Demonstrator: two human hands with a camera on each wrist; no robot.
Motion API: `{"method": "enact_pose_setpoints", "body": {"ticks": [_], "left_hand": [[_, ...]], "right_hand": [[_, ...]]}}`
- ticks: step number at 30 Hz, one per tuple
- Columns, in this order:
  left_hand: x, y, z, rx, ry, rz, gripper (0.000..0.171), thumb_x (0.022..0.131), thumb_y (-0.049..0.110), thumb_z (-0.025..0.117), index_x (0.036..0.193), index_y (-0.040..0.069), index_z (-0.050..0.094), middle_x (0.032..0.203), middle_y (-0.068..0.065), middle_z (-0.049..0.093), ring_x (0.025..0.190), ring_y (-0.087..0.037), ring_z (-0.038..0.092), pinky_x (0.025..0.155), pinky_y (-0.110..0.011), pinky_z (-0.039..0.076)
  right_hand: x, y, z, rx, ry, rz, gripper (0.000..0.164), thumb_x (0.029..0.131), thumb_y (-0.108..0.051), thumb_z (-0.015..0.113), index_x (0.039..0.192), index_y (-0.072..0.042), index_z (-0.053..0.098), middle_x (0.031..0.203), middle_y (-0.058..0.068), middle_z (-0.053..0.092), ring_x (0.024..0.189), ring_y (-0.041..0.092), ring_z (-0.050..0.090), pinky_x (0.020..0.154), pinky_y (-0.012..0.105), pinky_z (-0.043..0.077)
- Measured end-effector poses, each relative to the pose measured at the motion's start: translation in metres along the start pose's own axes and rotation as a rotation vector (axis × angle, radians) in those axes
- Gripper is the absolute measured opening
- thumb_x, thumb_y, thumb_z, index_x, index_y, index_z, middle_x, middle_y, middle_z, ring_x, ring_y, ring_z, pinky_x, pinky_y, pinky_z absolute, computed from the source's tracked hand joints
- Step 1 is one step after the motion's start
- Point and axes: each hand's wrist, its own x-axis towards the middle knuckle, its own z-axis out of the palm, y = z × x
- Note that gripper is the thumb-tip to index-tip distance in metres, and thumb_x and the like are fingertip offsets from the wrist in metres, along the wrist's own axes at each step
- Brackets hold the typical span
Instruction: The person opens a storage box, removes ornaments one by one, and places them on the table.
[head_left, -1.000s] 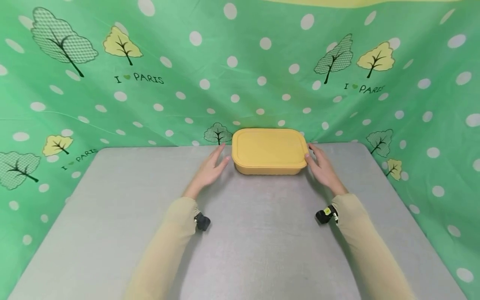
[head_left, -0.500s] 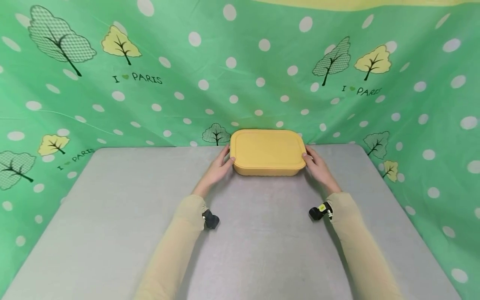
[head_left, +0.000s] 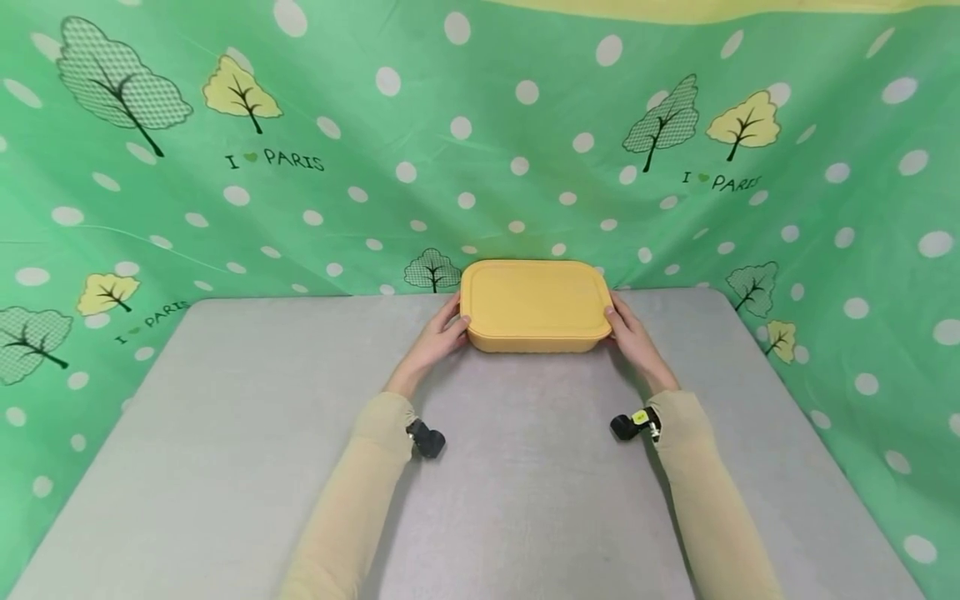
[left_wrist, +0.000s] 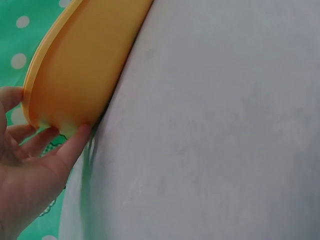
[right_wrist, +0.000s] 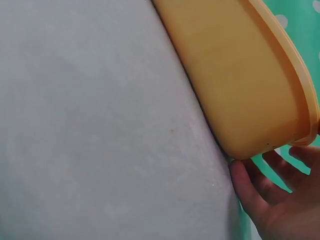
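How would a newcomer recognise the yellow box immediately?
Start at the far edge of the gray table, before the green dotted cloth. There, the left hand and right hand hold the ends of the yellow box. Its plain yellow top sets it apart from the printed cloth.

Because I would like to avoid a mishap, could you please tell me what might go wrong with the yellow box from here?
The yellow box sits at the far edge of the table, by the green cloth: pushed farther back, it might snag the cloth. The left hand and right hand hold its two ends, so an uneven lift could tilt it. Both touch near the rim of the lid, which might come loose if poorly fastened; its fit cannot be judged.
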Motion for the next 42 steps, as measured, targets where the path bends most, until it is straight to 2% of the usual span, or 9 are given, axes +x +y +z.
{"method": "enact_pose_setpoints", "body": {"ticks": [3,6,14,22,28,32,35,39,42], "left_hand": [[0.0,0.0,0.0,-0.016,0.003,-0.004,0.06,0.103,0.016,0.046,0.156,0.016,0.017,0.155,-0.016,0.024,0.135,-0.03,0.036,0.103,-0.041,0.041],[-0.001,0.001,0.0,-0.023,0.004,-0.01,0.06,0.103,0.017,0.046,0.156,0.017,0.017,0.156,-0.016,0.023,0.135,-0.031,0.036,0.103,-0.042,0.04],[-0.002,0.004,-0.004,-0.085,0.016,-0.021,0.062,0.103,0.014,0.047,0.156,0.02,0.016,0.156,-0.015,0.022,0.135,-0.032,0.035,0.103,-0.046,0.04],[-0.006,0.009,-0.01,-0.13,0.021,-0.028,0.061,0.103,0.01,0.044,0.156,0.019,0.016,0.155,-0.018,0.022,0.134,-0.035,0.037,0.103,-0.047,0.039],[-0.006,0.005,-0.019,-0.117,0.019,-0.02,0.061,0.103,0.011,0.044,0.156,0.019,0.016,0.155,-0.019,0.021,0.134,-0.035,0.036,0.104,-0.047,0.038],[-0.009,0.004,-0.023,-0.129,0.018,-0.021,0.06,0.103,0.011,0.043,0.156,0.019,0.016,0.154,-0.021,0.023,0.134,-0.035,0.037,0.105,-0.048,0.037],[-0.011,0.005,-0.026,-0.146,0.023,-0.025,0.061,0.103,0.01,0.042,0.157,0.021,0.016,0.153,-0.022,0.025,0.133,-0.036,0.037,0.105,-0.048,0.037],[-0.013,0.005,-0.031,-0.145,0.022,-0.013,0.061,0.103,0.009,0.041,0.157,0.022,0.014,0.153,-0.021,0.025,0.133,-0.035,0.037,0.105,-0.047,0.037],[-0.015,0.005,-0.036,-0.133,0.033,-0.009,0.062,0.103,0.008,0.041,0.157,0.022,0.014,0.154,-0.02,0.024,0.133,-0.035,0.037,0.106,-0.046,0.036]], "right_hand": [[0.0,0.001,0.0,-0.014,-0.003,-0.006,0.061,0.105,-0.04,0.03,0.156,-0.014,0.009,0.161,0.009,0.008,0.144,0.028,0.013,0.113,0.048,0.021],[0.0,0.001,0.0,-0.013,-0.009,-0.012,0.061,0.106,-0.04,0.029,0.156,-0.013,0.008,0.161,0.008,0.006,0.145,0.027,0.008,0.114,0.047,0.016],[-0.001,-0.002,0.004,0.031,-0.022,-0.027,0.063,0.105,-0.043,0.031,0.157,-0.02,0.005,0.161,0.007,0.007,0.139,0.032,0.027,0.105,0.051,0.035],[-0.004,-0.011,0.009,0.033,-0.046,-0.045,0.06,0.105,-0.037,0.033,0.157,-0.022,0.005,0.161,0.005,0.005,0.141,0.031,0.022,0.103,0.055,0.036],[-0.018,-0.038,0.017,0.086,-0.069,-0.022,0.058,0.107,-0.023,0.033,0.156,-0.014,0.003,0.161,0.009,0.001,0.142,0.033,0.019,0.104,0.056,0.034],[-0.012,-0.029,0.022,0.089,-0.067,-0.018,0.059,0.107,-0.028,0.033,0.156,-0.017,0.002,0.161,0.007,0.001,0.141,0.031,0.021,0.105,0.054,0.033],[-0.005,-0.017,0.026,0.06,-0.043,-0.044,0.061,0.106,-0.035,0.034,0.157,-0.021,0.004,0.161,0.003,0.003,0.143,0.025,0.015,0.112,0.049,0.024],[-0.006,-0.02,0.028,0.005,-0.008,-0.09,0.063,0.105,-0.038,0.037,0.157,-0.018,0.007,0.161,0.009,0.005,0.145,0.022,0.004,0.115,0.044,0.01],[-0.008,-0.024,0.03,-0.021,-0.008,-0.136,0.062,0.105,-0.034,0.038,0.157,-0.015,0.009,0.158,0.017,0.004,0.144,0.03,0.006,0.114,0.049,0.012]]}}
